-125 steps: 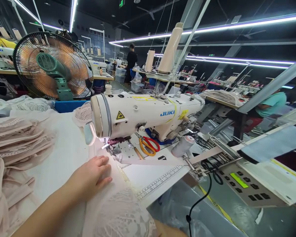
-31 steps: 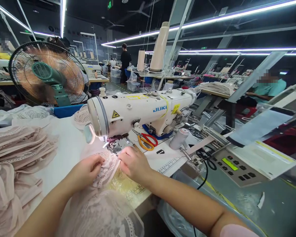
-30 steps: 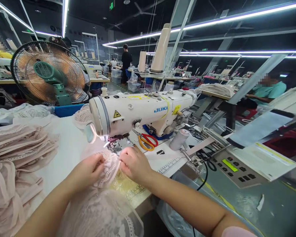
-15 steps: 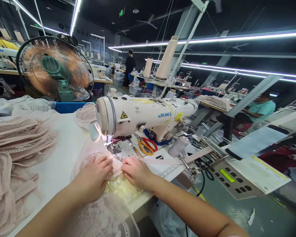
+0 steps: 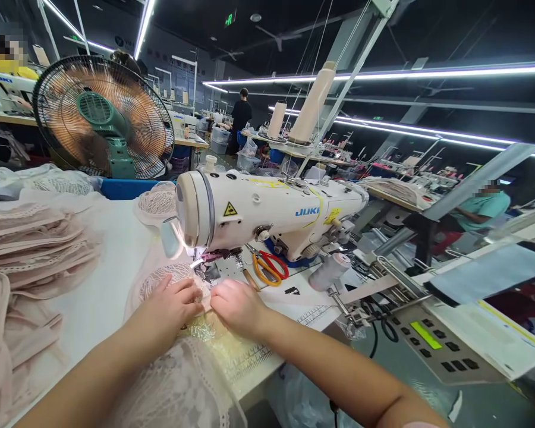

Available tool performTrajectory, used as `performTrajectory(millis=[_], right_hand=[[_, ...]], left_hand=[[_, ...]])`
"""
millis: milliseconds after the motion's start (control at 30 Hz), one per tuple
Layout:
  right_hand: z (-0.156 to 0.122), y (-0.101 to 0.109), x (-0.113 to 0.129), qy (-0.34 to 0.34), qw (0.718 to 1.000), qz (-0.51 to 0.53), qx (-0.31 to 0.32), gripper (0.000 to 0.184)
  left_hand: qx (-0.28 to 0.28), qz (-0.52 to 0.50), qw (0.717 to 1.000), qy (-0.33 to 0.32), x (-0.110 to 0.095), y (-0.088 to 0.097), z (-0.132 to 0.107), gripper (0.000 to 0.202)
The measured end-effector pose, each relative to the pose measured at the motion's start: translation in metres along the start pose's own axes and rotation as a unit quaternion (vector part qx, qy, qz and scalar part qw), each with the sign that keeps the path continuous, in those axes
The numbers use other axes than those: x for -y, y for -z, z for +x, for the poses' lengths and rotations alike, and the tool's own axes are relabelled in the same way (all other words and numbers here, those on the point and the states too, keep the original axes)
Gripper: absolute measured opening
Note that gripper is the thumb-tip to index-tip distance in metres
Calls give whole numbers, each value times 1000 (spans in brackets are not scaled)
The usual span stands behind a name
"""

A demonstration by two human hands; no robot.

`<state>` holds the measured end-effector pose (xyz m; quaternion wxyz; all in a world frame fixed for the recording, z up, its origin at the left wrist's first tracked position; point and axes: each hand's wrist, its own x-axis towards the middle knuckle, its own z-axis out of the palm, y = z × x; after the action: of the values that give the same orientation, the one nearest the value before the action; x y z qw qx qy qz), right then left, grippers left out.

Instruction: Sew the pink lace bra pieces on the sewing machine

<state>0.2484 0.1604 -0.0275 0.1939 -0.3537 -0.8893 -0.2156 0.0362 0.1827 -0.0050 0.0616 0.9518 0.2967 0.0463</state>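
Your left hand (image 5: pixel 172 309) presses the pink lace piece (image 5: pixel 160 282) flat, fingers spread; your right hand (image 5: pixel 234 306), fingers bunched, seems to pinch its edge. It runs to twelve o'clock, toward the presser foot (image 5: pixel 202 266).

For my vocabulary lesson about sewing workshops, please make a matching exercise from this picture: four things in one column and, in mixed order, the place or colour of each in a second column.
Things:
1. fan
2. scissors
3. lace piece
4. control panel

Descriptions:
A. red and orange handles, lying under the arm of the sewing machine
B. lit green display, at the right
C. under the left hand and the right hand
D. green body, at the back on the left

Pairs: 1-D; 2-A; 3-C; 4-B.
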Motion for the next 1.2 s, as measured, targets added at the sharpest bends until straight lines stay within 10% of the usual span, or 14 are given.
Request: performTrajectory(millis=[367,833,1200], right_hand=[[12,-8,-2,-68,993,90,-25,11],[3,0,-1,-113,982,147,46,20],[3,-3,-2,-111,982,152,-15,16]], left_hand=[[-80,-5,997,-4,9,-4,3,38],[-19,49,998,-28,32,1,13,58],[-22,78,997,4,45,11,21,53]])
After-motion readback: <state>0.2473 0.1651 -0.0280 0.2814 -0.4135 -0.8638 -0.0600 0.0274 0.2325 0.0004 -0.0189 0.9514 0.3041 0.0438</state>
